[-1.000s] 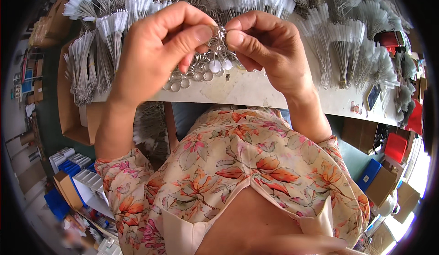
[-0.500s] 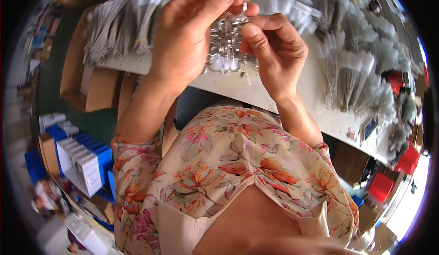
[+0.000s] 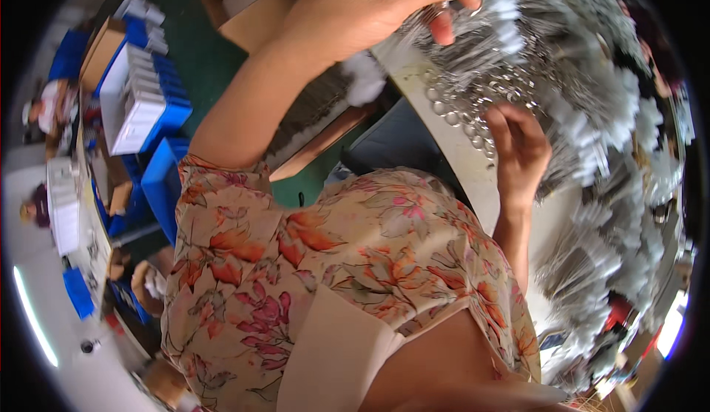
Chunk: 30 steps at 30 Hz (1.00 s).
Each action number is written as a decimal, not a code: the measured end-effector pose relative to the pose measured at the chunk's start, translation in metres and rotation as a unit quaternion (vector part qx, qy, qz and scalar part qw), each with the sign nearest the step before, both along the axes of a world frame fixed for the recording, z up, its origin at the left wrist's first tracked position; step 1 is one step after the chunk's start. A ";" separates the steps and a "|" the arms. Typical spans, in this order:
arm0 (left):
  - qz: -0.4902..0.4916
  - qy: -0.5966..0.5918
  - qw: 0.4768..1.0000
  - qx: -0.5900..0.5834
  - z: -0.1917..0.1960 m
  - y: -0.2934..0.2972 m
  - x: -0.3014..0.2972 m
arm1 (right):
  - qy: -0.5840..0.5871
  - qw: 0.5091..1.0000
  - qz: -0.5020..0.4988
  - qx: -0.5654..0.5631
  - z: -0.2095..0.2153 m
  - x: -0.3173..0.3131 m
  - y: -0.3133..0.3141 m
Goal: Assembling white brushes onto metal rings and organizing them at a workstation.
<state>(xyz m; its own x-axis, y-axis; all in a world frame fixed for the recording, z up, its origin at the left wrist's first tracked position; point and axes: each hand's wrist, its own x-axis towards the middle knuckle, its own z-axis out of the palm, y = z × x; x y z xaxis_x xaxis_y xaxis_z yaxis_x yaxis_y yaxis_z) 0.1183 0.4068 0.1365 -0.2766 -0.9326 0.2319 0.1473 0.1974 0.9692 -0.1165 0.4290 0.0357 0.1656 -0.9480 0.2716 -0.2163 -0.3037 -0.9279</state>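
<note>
Many small metal rings (image 3: pixel 473 112) lie in a loose heap on the white tabletop (image 3: pixel 473 183), near its front edge. Right hand (image 3: pixel 521 149) rests on the heap's near side, fingers curled down onto the rings; whether any ring is pinched, cannot tell. Left hand (image 3: pixel 377 5) is raised above and left of the heap, fingers closed on a small metal piece (image 3: pixel 436 14) between thumb and fingertips, details too blurred to read. Beyond and right of the heap, bundles of silver-grey pieces with white ends (image 3: pixel 614 116) cover the tabletop. Left of the heap, below the tabletop, brown cardboard boxes (image 3: pixel 244 5) sit on the green floor (image 3: pixel 200 64); further left, blue bins holding white boxes (image 3: pixel 140 101). Floral blouse (image 3: pixel 333 279) fills the lower view.
</note>
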 end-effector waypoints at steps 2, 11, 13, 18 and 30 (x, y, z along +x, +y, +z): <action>-0.042 -0.130 0.989 0.055 -0.007 0.004 0.028 | -0.036 0.997 0.025 0.056 -0.015 -0.013 0.008; 0.092 -0.111 0.985 0.094 -0.092 0.019 0.091 | 0.060 0.985 0.142 0.081 -0.003 0.043 -0.013; 0.100 -0.080 0.988 0.092 -0.091 0.024 0.088 | 0.073 0.978 0.194 0.006 0.008 0.080 -0.027; 0.186 0.004 0.982 0.020 -0.094 0.045 0.074 | 0.017 0.964 0.266 -0.013 0.017 0.138 -0.035; 0.146 0.131 0.977 0.081 -0.102 0.050 0.090 | 0.019 0.967 0.241 0.081 0.037 0.162 -0.037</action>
<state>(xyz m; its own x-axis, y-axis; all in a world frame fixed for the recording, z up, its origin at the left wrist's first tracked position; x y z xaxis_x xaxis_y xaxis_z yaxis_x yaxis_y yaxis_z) 0.2088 0.4567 0.0345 0.0563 -0.9933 0.1012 0.3555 0.1147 0.9276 0.0452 0.3923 0.0730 0.6058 -0.7877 0.1117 -0.1205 -0.2296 -0.9658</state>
